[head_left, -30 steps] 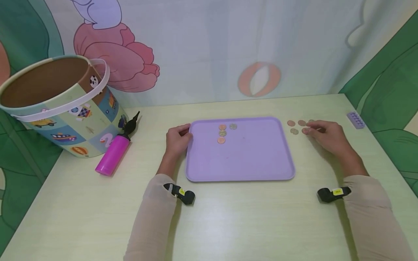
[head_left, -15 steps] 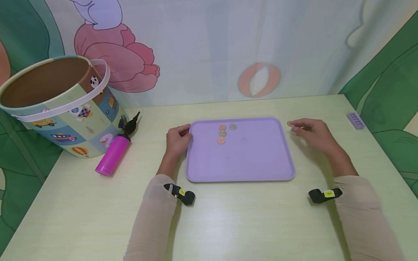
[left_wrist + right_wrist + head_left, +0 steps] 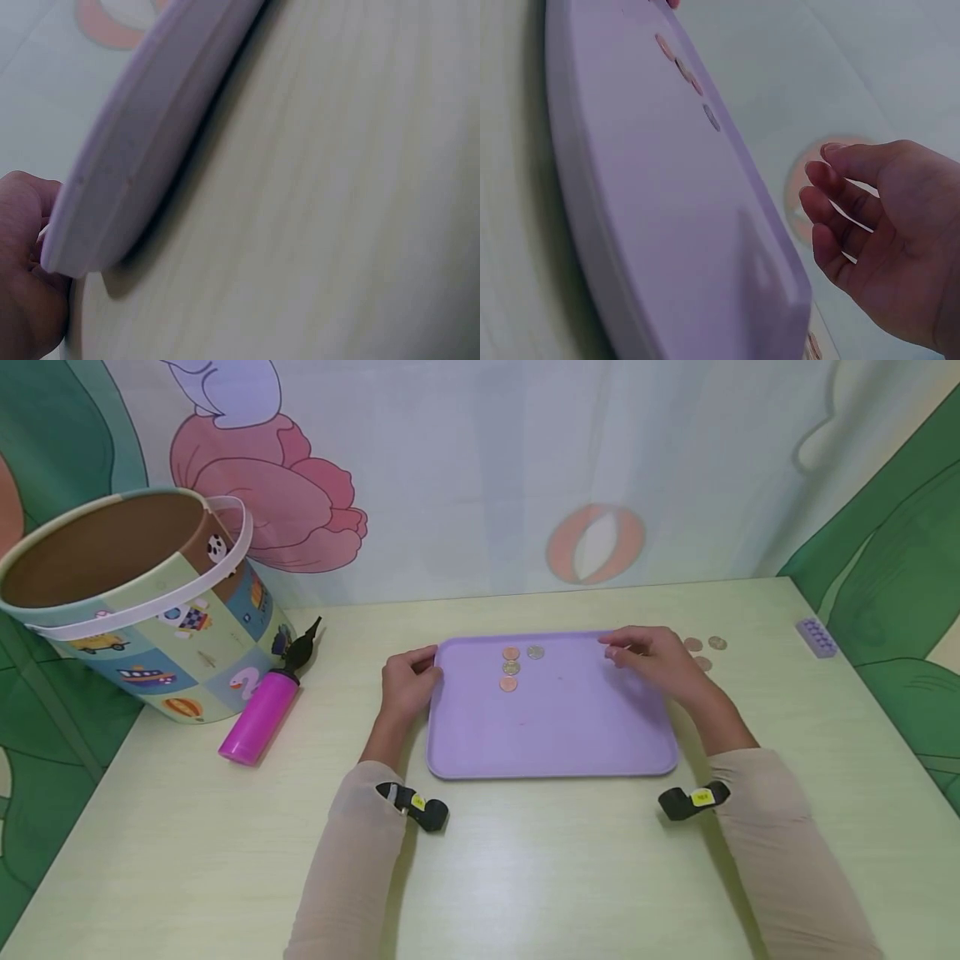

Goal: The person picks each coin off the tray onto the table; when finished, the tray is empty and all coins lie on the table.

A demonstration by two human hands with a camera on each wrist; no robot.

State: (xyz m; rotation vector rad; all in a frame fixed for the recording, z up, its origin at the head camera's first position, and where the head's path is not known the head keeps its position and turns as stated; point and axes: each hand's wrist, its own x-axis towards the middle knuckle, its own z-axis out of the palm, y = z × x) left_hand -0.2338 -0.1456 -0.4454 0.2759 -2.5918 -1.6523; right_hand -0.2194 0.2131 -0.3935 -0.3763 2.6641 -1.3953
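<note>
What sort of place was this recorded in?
Possibly a children's playroom, or a corner staged like one: a cartoon-printed backdrop rises behind the pale table, with a bucket covered in toy pictures at left.

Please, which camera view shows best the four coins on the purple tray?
The head view: it looks down on the four coins, so their round faces show clearly. The right wrist view also has all four, but slanted into thin ovals. The left wrist view shows the purple tray from outside, and none of the coins.
</note>
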